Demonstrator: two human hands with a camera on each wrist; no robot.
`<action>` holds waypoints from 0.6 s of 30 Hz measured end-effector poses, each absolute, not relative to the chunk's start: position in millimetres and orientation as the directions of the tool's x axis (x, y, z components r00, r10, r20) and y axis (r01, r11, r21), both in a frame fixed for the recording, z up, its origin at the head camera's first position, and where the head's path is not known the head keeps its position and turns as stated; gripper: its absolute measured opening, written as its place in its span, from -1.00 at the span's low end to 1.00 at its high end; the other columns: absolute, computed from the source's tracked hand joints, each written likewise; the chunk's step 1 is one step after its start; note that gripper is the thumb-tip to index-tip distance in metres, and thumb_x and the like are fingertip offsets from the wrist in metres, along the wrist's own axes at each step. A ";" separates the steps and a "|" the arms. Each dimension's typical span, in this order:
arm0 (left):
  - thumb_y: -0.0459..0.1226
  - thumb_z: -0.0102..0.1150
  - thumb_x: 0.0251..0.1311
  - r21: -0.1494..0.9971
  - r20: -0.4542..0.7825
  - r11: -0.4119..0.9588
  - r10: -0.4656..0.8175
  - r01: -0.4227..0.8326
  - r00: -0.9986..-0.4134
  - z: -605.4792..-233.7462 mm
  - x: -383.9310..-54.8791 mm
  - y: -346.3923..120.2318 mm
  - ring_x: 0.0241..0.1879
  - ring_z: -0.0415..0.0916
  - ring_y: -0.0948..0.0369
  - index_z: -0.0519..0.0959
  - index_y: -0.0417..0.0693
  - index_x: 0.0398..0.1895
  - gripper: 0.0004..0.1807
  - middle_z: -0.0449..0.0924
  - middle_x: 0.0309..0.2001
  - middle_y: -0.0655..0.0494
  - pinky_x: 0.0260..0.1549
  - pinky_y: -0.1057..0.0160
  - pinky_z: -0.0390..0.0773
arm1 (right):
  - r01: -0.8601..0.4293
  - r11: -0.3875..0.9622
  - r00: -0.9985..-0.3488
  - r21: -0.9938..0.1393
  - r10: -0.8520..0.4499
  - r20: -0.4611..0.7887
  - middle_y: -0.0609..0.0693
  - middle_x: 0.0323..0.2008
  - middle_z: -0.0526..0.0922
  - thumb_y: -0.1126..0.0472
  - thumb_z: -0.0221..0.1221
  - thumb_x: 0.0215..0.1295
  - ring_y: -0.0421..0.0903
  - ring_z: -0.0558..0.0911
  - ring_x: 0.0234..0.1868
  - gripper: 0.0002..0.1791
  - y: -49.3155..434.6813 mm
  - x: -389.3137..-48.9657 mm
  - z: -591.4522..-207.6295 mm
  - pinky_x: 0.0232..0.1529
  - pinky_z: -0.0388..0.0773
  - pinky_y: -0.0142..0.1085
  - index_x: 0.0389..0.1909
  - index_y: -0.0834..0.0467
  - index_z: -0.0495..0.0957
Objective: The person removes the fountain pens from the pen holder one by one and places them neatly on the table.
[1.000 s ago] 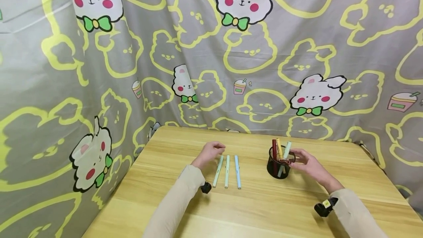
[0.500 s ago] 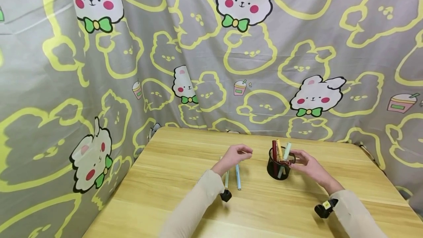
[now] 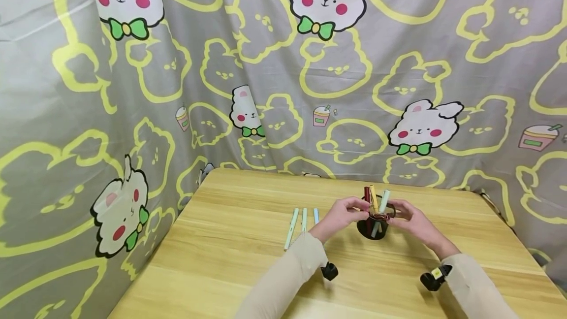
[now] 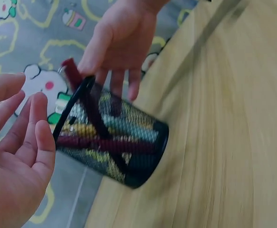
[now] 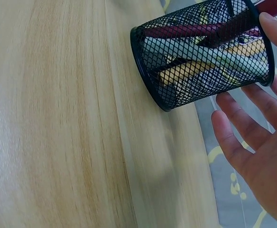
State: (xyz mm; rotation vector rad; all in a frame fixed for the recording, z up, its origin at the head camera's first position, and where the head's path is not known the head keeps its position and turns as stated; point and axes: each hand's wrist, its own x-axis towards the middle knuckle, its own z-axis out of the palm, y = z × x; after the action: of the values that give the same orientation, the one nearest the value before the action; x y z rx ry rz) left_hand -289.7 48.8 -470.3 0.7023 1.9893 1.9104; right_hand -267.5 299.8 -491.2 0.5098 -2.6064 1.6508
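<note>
A black mesh pen holder (image 3: pixel 367 231) stands on the table with a yellow pen (image 3: pixel 373 198), a light green pen (image 3: pixel 384 202) and dark red pens (image 4: pixel 72 71) leaning inside. My right hand (image 3: pixel 418 224) grips its rim from the right, thumb on one side and fingers along the mesh in the right wrist view. From the left, my left hand (image 3: pixel 340 218) has its fingertips right at the rim, fingers loosely bent with nothing between them. Two light green pens (image 3: pixel 291 229) and a blue pen (image 3: pixel 316 215) lie left of that hand, partly hidden behind its wrist and sleeve.
The wooden table (image 3: pixel 212 240) extends around both arms. A grey curtain (image 3: pixel 283 73) with cartoon prints hangs behind it and along the left. Black wrist cameras (image 3: pixel 329 271) hang under both forearms, close above the tabletop.
My left hand has moved right, from above the loose pens to the pen holder's left rim. The right hand has stayed at the holder, and the holder has not visibly moved.
</note>
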 end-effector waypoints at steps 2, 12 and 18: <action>-0.31 0.25 0.19 0.991 0.113 0.003 0.546 0.137 -0.830 -467.1 -286.6 54.4 -0.31 0.56 0.34 0.60 -0.17 -0.02 -0.71 0.60 -0.22 0.27 -0.18 0.22 0.56 | -0.282 0.381 -0.945 -0.881 -0.267 0.187 0.40 0.21 0.32 0.25 0.24 0.25 0.16 0.49 0.05 -0.34 298.4 -266.8 -489.4 -0.11 0.51 -0.36 0.30 0.35 0.20; -0.36 0.26 0.17 0.988 0.119 0.015 0.578 0.157 -0.807 -463.7 -279.8 71.4 -0.30 0.56 0.37 0.61 -0.15 -0.04 -0.72 0.59 -0.25 0.31 -0.25 0.35 0.56 | -0.243 0.399 -0.956 -0.884 -0.253 0.149 0.35 0.25 0.29 0.16 0.24 0.26 0.21 0.45 0.10 -0.31 300.1 -268.7 -490.6 -0.09 0.51 -0.35 0.32 0.30 0.19; -0.36 0.27 0.16 0.982 0.116 0.053 0.580 0.180 -0.806 -464.2 -280.4 76.2 -0.33 0.54 0.38 0.63 -0.09 -0.06 -0.74 0.60 -0.26 0.31 -0.22 0.24 0.59 | -0.236 0.408 -0.957 -0.882 -0.254 0.139 0.39 0.25 0.26 0.18 0.23 0.27 0.33 0.39 0.13 -0.30 300.4 -266.1 -488.1 -0.09 0.49 -0.33 0.33 0.32 0.16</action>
State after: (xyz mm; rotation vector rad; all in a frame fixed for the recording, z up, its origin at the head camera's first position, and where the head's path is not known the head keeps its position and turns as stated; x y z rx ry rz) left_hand -280.4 76.2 -464.2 0.7670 2.0255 1.8131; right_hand -266.1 300.4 -488.1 0.4612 -2.6498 1.6550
